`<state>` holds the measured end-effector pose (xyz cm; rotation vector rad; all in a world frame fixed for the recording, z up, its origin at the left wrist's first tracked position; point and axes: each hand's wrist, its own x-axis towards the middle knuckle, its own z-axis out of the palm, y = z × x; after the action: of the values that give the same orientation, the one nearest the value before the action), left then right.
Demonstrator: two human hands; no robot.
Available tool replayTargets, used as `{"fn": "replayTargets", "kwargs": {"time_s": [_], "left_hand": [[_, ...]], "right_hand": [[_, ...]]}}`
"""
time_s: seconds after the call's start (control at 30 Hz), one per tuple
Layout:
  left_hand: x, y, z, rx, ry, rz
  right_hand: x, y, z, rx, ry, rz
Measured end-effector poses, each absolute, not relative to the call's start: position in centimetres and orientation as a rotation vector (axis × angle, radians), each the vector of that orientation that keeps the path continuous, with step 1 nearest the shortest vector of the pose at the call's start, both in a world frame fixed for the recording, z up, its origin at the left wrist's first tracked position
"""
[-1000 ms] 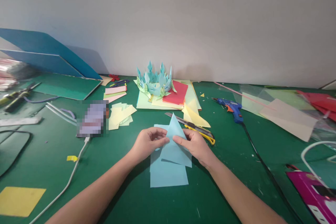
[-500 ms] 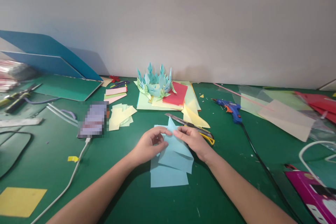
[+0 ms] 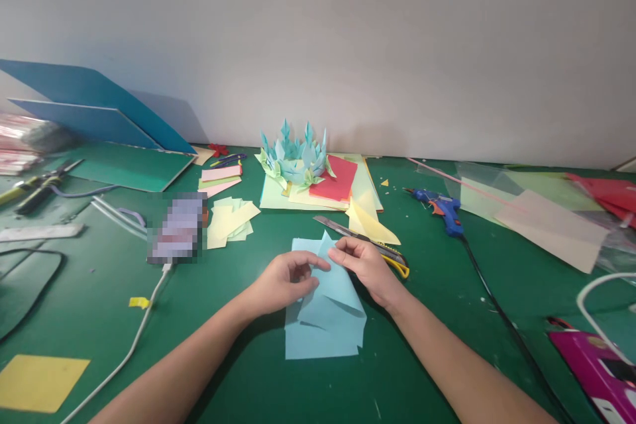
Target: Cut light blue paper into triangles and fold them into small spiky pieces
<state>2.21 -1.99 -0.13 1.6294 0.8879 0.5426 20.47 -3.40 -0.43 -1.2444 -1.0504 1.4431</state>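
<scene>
Between my hands is a light blue sheet of paper (image 3: 334, 295), partly folded, its pointed tip standing up at the top. My right hand (image 3: 365, 269) pinches the sheet near that tip with thumb and fingers. My left hand (image 3: 293, 281) curves against the sheet's left side, index finger on its face and thumb below; a gap shows between them. More light blue paper (image 3: 318, 343) lies flat underneath on the table. Just beyond my right hand lies a utility knife (image 3: 397, 264) with its blade out, beside a folded yellow paper (image 3: 370, 224).
A blue folded-paper crown (image 3: 295, 162) stands on stacked coloured sheets (image 3: 278, 197) at the back. Paper strips (image 3: 231, 222) and a phone (image 3: 176, 228) on a white cable lie left. A blue glue gun (image 3: 442, 209) with a black cord and a magenta box (image 3: 591, 371) are right.
The folded blue sheet has come down slightly toward me, and its tip sits lower. My left index finger has straightened across its face. My right hand keeps its pinch.
</scene>
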Motion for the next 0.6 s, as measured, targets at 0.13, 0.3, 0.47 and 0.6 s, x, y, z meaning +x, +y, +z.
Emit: {"fn": "replayTargets", "kwargs": {"time_s": [0.13, 0.3, 0.47, 0.6], "left_hand": [[2.34, -2.13, 0.35, 1.69, 0.899, 0.534], [2.35, -2.3, 0.55, 1.758, 0.87, 0.509], [2.38, -2.39, 0.78, 1.803, 0.845, 0.471], [2.37, -2.44, 0.82, 1.816, 0.81, 0.447]], "right_hand": [[20.49, -3.31, -0.44, -1.254, -1.029, 1.459], [20.46, -3.25, -0.68, -1.266, -0.997, 1.45], [20.35, -3.35, -0.71, -1.258, -1.0, 1.419], [20.31, -3.41, -0.54, -1.252, -0.999, 1.428]]}}
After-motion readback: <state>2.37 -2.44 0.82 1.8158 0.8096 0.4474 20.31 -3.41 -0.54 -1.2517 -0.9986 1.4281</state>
